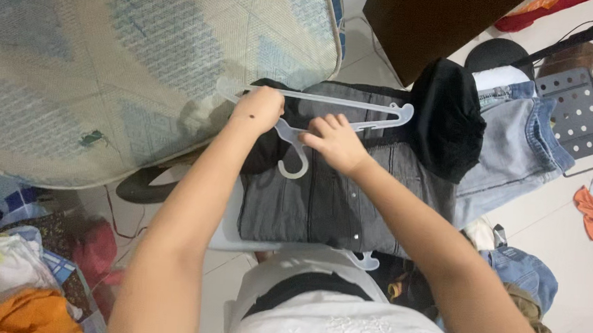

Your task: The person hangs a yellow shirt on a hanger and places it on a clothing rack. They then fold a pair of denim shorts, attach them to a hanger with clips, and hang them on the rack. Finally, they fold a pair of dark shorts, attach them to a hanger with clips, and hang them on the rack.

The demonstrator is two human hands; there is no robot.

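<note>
With the left hand (259, 109) gripping the clear hanger (314, 102) and the right hand's (336, 143) fingers spread flat on the grey denim garment (322, 202), the garment could slip off.

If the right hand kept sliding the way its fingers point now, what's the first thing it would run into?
The right hand points up-left along the dark grey denim garment. It would probably first meet the neck of the clear plastic hanger, then the left hand gripping it. Depth is unclear, but they look nearly touching.
</note>
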